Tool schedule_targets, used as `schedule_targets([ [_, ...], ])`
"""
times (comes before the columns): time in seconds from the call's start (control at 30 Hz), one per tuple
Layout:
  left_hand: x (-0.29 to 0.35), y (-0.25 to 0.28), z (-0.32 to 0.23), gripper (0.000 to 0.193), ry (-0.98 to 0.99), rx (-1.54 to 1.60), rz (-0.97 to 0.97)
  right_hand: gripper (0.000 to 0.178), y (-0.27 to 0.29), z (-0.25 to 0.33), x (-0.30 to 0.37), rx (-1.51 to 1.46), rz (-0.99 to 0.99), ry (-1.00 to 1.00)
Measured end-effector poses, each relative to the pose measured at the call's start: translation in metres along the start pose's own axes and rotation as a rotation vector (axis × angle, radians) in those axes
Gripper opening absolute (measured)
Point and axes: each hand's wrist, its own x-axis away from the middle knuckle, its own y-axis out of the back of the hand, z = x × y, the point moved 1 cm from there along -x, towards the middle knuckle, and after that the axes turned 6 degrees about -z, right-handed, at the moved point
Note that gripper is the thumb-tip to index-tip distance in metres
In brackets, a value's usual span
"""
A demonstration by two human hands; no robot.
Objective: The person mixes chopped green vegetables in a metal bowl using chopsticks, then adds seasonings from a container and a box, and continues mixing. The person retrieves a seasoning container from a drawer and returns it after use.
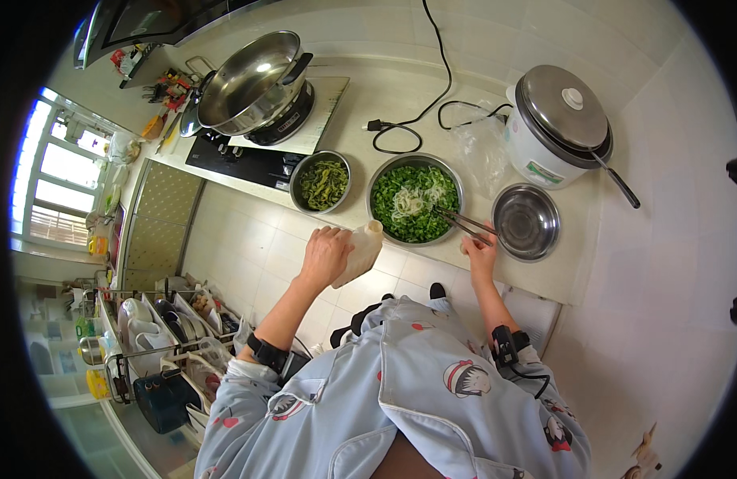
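My left hand is wrapped round a pale, whitish bottle, tilted in front of the counter with its open mouth towards the bowls. My right hand grips a pair of dark chopsticks; a small pale spot by its thumb is too small to make out. The tips of the chopsticks reach into a metal bowl of chopped greens. Thin white shreds or noodles lie heaped on the greens.
Left of the greens stands a smaller metal bowl of dark green pieces; at right, a metal basin. A rice cooker, plastic bag and black cord are behind. A large steel pot sits at far left.
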Motion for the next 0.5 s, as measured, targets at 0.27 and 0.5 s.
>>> schedule_targets([
  [0.27, -0.055, 0.015, -0.002, 0.011, -0.199, -0.174, 0.133, 0.016, -0.057, 0.076, -0.017, 0.235, 0.168, 0.06],
  [0.5, -0.098, 0.013, -0.001, 0.009, -0.302, -0.283, 0.194, 0.009, -0.058, 0.13, 0.005, 0.414, 0.245, 0.453],
])
